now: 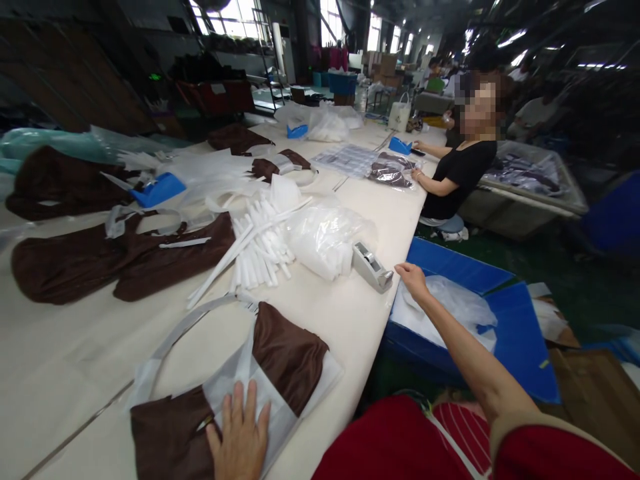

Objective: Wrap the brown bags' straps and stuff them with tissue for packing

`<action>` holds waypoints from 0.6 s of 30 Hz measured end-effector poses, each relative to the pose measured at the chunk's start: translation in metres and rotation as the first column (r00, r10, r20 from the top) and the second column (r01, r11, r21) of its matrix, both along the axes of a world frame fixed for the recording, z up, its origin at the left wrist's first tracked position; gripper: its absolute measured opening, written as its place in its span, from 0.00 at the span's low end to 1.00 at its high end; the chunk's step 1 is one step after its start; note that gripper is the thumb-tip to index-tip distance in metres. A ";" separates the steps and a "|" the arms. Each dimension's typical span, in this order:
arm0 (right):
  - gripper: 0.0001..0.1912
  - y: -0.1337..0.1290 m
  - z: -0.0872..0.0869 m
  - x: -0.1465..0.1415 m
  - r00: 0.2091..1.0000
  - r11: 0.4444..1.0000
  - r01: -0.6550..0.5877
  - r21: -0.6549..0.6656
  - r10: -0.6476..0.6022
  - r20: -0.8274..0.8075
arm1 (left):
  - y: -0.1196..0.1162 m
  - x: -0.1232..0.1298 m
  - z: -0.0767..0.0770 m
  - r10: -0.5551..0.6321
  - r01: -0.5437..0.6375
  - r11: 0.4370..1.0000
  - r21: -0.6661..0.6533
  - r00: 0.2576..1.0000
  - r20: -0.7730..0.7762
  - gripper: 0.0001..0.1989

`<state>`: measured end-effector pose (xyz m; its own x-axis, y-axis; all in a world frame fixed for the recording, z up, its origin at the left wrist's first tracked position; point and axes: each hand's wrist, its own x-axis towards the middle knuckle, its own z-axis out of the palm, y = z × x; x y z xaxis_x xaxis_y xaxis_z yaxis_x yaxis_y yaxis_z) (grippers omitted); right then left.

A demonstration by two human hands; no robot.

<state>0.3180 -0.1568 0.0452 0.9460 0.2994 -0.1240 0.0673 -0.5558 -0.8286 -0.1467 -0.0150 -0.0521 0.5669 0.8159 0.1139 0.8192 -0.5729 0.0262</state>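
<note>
My left hand (241,430) lies flat with fingers spread on a pale sheet (270,387) wrapped around a folded brown garment (290,353) at the table's front. A pale strip (173,333) loops from the garment's far side. My right hand (412,279) is stretched out at the table edge, just right of a grey tape dispenser (373,268). Its thumb and index finger are pinched together; whatever is between them is too small to make out.
Clear plastic bags (323,237), white rolled strips (263,247) and brown garments (65,263) cover the table (345,333) further back. Below its right edge stands a blue bin (530,340). A person in black (463,177) handles a bagged garment (393,170) across from it.
</note>
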 end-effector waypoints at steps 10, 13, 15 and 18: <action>0.09 0.037 -0.023 0.030 0.964 0.993 -0.114 -0.035 0.102 -0.247 | 0.003 0.001 0.000 0.060 -0.068 0.996 -0.051 0.988 -0.141 0.28; 0.08 0.041 -0.027 0.031 0.954 0.991 -0.132 -0.037 0.117 -0.275 | 0.004 -0.001 -0.002 0.046 -0.053 0.997 -0.054 0.991 -0.127 0.29; 0.08 0.042 -0.028 0.033 0.952 0.989 -0.142 -0.031 0.128 -0.278 | 0.004 -0.002 -0.003 0.043 -0.048 0.998 -0.049 0.994 -0.099 0.29; 0.08 0.044 -0.030 0.035 0.951 0.987 -0.161 -0.008 0.153 -0.269 | 0.004 -0.001 -0.004 0.048 -0.051 0.998 -0.044 0.997 -0.055 0.29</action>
